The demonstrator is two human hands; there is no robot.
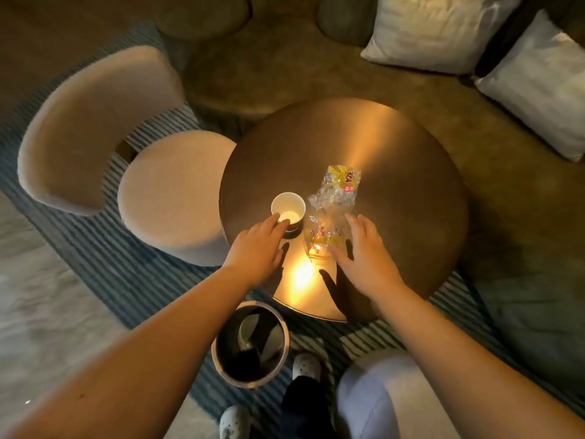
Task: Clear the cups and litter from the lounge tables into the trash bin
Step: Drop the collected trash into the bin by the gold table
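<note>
A white paper cup [287,208] stands upright on the round brown table [395,223], near its left edge. Beside it on the right lies a crumpled clear plastic wrapper [332,204] with yellow print. My left hand [258,248] reaches to the cup's near side, fingers spread, fingertips touching its wall. My right hand [364,258] hovers open over the wrapper's near end, its fingertips at the plastic. On the floor just in front of the table stands the round dark trash bin [250,343], open at the top.
A beige armchair [88,122] and a round beige stool [174,194] stand left of the table. A sofa with pale cushions [535,83] curves behind and to the right. A second stool [386,394] sits by my feet on the striped rug.
</note>
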